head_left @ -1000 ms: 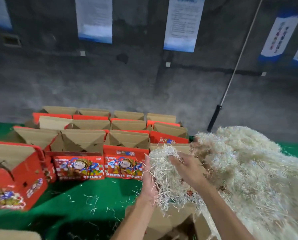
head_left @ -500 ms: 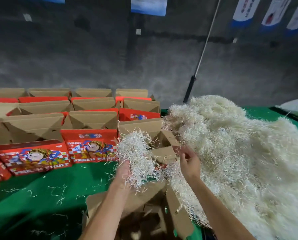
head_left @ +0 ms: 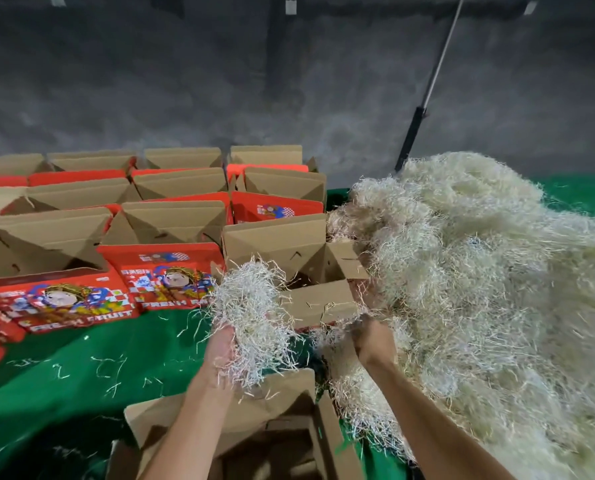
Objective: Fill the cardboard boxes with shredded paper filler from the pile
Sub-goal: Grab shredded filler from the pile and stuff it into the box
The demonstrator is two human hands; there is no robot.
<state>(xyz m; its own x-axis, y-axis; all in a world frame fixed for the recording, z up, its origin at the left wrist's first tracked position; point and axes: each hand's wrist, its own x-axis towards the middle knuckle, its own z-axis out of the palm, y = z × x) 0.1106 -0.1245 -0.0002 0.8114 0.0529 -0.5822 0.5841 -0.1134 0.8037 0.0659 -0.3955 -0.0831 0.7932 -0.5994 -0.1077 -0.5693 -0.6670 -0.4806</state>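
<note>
A big pile of pale shredded paper (head_left: 479, 271) covers the right half of the green table. My left hand (head_left: 221, 346) grips a loose clump of shredded paper (head_left: 251, 306) held above an open brown box (head_left: 254, 414) at the near edge. Reaching into the pile's left edge, my right hand (head_left: 372, 341) has its fingers curled into the shreds, next to the flap of another open box (head_left: 278, 244) just behind both hands. The right fingertips are buried in paper.
Rows of open red printed fruit boxes (head_left: 164, 271) with brown flaps fill the left and back of the green cloth (head_left: 64, 375). Stray shreds lie on the cloth. A pole (head_left: 427, 95) leans against the grey wall behind the pile.
My right hand dropped from beside the box flap into the pile's lower edge and closed on shreds. The left hand keeps its clump, now a little closer to the near box.
</note>
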